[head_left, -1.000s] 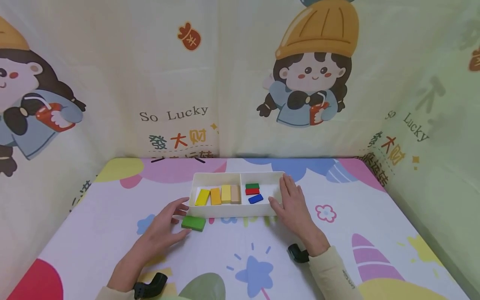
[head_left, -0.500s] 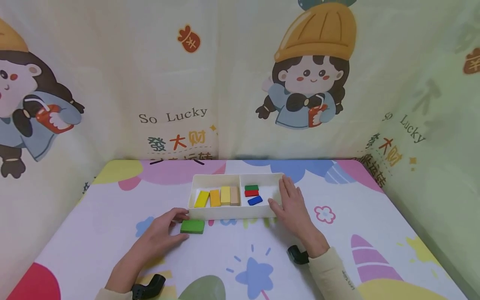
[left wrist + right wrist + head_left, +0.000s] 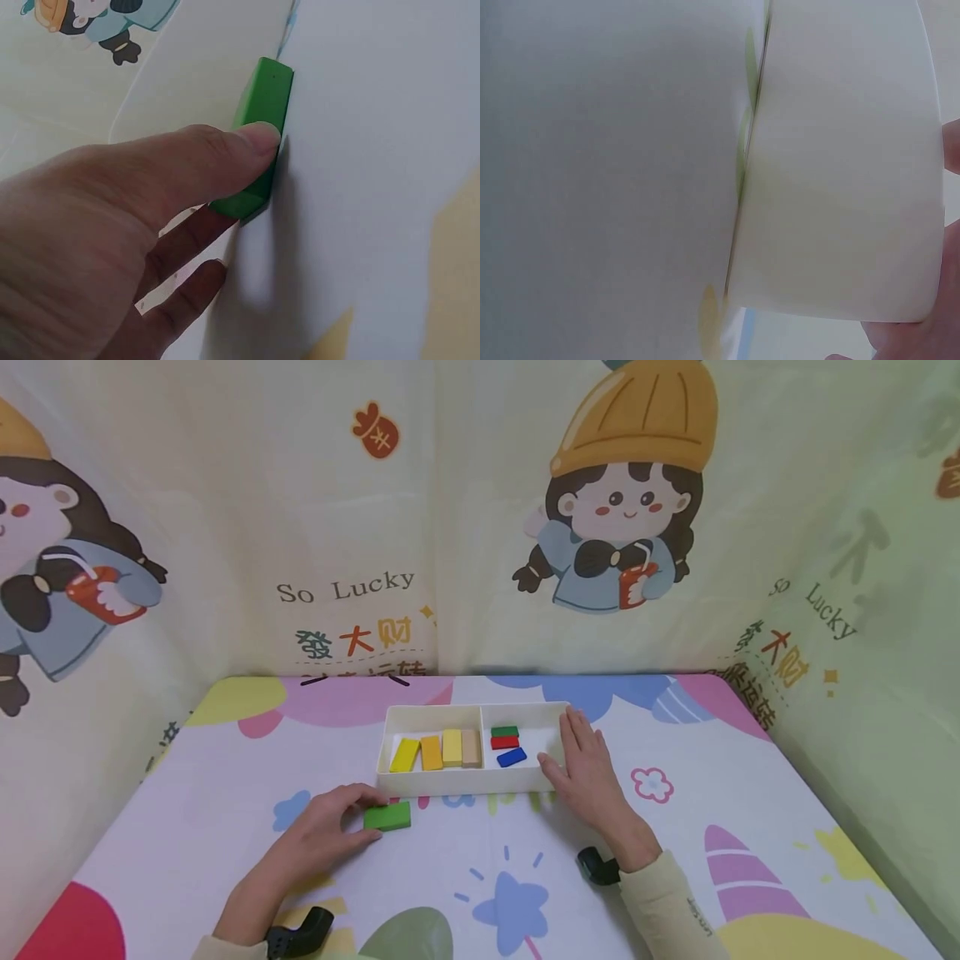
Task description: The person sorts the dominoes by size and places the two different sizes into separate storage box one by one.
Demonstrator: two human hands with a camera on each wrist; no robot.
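Note:
Between thumb and fingertips, my left hand (image 3: pixel 326 828) pinches a green rectangular block (image 3: pixel 392 817) just in front of the white box's left end. The left wrist view shows the thumb pressed flat on the block's (image 3: pixel 268 94) long side, close over the tabletop. My right hand (image 3: pixel 592 785) rests against the right end of the white two-compartment box (image 3: pixel 457 784), fingers straight along its end wall and thumb over the front rim. The left compartment holds yellow (image 3: pixel 405 756), orange (image 3: pixel 431 753), pale yellow (image 3: pixel 452 748) and tan (image 3: pixel 471 749) blocks.
In the box's right compartment lie smaller dark green (image 3: pixel 505 731), red (image 3: pixel 505 742) and blue (image 3: pixel 512 757) blocks. A printed cloth (image 3: pixel 517 827) covers the table. Behind it hangs a patterned curtain (image 3: pixel 480 527), with another side panel to the right.
My left hand has moved slightly toward me and closed its fingers onto the green block, which has turned a little and shifted nearer. The right hand and box stay in place.

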